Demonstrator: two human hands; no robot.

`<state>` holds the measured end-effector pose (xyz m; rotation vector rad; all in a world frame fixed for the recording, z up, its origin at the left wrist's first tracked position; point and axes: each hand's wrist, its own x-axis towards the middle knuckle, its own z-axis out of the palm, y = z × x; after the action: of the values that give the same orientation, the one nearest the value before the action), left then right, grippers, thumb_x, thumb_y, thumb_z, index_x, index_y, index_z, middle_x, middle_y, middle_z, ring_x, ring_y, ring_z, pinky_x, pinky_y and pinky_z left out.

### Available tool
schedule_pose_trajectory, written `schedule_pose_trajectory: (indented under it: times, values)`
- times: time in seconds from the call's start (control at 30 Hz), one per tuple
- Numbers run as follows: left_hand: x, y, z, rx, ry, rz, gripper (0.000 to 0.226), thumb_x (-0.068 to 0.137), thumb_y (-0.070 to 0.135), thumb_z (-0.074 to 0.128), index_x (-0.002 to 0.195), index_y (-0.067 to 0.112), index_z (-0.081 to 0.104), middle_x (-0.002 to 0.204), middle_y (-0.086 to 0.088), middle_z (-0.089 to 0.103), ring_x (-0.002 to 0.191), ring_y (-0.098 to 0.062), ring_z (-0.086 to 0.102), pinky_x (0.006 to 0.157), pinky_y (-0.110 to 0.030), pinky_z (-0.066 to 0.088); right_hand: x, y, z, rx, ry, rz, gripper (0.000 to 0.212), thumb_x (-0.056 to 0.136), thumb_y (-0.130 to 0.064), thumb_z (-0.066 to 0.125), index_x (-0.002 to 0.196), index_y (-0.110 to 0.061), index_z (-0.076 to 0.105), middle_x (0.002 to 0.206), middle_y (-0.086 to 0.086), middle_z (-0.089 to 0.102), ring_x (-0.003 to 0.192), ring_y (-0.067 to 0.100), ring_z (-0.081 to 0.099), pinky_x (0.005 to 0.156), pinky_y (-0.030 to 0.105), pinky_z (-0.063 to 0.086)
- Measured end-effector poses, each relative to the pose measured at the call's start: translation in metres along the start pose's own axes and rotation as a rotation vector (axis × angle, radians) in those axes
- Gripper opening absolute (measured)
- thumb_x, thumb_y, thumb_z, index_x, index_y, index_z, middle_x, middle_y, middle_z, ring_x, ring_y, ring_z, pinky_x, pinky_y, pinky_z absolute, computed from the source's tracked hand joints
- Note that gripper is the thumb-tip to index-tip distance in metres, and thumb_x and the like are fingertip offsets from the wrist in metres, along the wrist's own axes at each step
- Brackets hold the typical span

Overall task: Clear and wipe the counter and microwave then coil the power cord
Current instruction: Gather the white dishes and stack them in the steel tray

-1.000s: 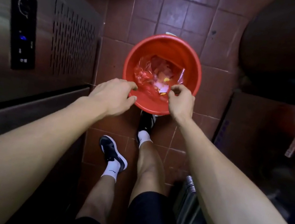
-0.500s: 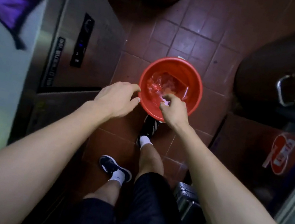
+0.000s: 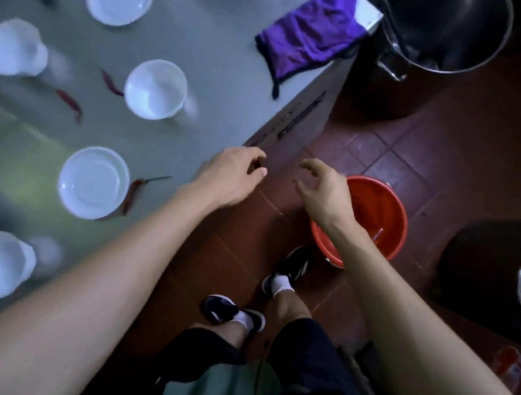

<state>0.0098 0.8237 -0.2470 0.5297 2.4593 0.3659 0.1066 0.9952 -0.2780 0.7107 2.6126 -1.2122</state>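
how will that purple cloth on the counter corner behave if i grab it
The purple cloth lies crumpled in soft folds, so it will likely be floppy and drape from a pinch. It looks thin, probably light. One edge sits at the counter corner, so a push might slide it off.

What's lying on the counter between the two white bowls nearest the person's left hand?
In the head view, a red chili pepper lies beside the nearer bowl; bare steel counter reaches the farther bowl.

Dark shorts [image 3: 301, 371]; white socks [image 3: 281, 284]; black trainers [image 3: 297, 262]
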Motion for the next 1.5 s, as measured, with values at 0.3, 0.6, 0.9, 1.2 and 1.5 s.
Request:
schedule_pose_trajectory:
  times: [0.3,0.6,0.9,1.2,1.5]
  values:
    - [-0.123,-0.098,-0.024,-0.051,0.178,-0.090,0.039,0.097,0.043,0.052,0.132,0.028,0.058,0.134,-0.001,0.062,0.123,-0.028,0.055,0.096,-0.038,0.043,-0.071,-0.091,0.041,-0.231,-0.110,-0.212,0.036,0.085,-0.015,0.061,0.120,-0.012,0.068,0.120,0.012,0.069,0.111,0.033,0.062,0.089,0.038,0.051]
    - [-0.220,-0.175,-0.056,-0.103,0.345,-0.202,0.040,0.097,0.039,0.051,0.135,0.027,0.056,0.140,-0.002,0.057,0.122,-0.031,0.055,0.091,-0.040,0.047,-0.104,-0.170,0.081,-0.325,-0.190,-0.379,0.045,0.088,-0.026,0.064,0.132,-0.019,0.060,0.129,0.005,0.064,0.112,0.027,0.061,0.094,0.041,0.051]
    - [-0.273,-0.229,-0.062,-0.085,0.400,-0.222,0.042,0.100,0.038,0.049,0.138,0.021,0.054,0.137,-0.005,0.059,0.122,-0.028,0.055,0.093,-0.042,0.050,-0.111,-0.224,0.116,-0.548,-0.234,-0.523,0.061,0.091,-0.042,0.063,0.145,-0.021,0.045,0.148,-0.001,0.048,0.132,0.029,0.044,0.104,0.046,0.039]
    - [-0.244,-0.239,-0.075,-0.100,0.388,-0.204,0.040,0.098,0.037,0.050,0.137,0.026,0.052,0.138,-0.001,0.058,0.122,-0.028,0.054,0.096,-0.042,0.048,-0.086,-0.229,0.122,-0.603,-0.215,-0.494,0.065,0.090,-0.044,0.064,0.147,-0.022,0.042,0.150,0.002,0.045,0.136,0.029,0.040,0.105,0.047,0.036]
    - [-0.170,-0.238,-0.094,-0.075,0.304,-0.237,0.042,0.096,0.037,0.052,0.138,0.028,0.053,0.141,0.000,0.056,0.123,-0.027,0.054,0.096,-0.039,0.046,-0.003,-0.239,0.117,-0.625,-0.176,-0.506,0.063,0.089,-0.038,0.067,0.146,-0.021,0.043,0.154,0.003,0.037,0.140,0.029,0.033,0.104,0.047,0.036]
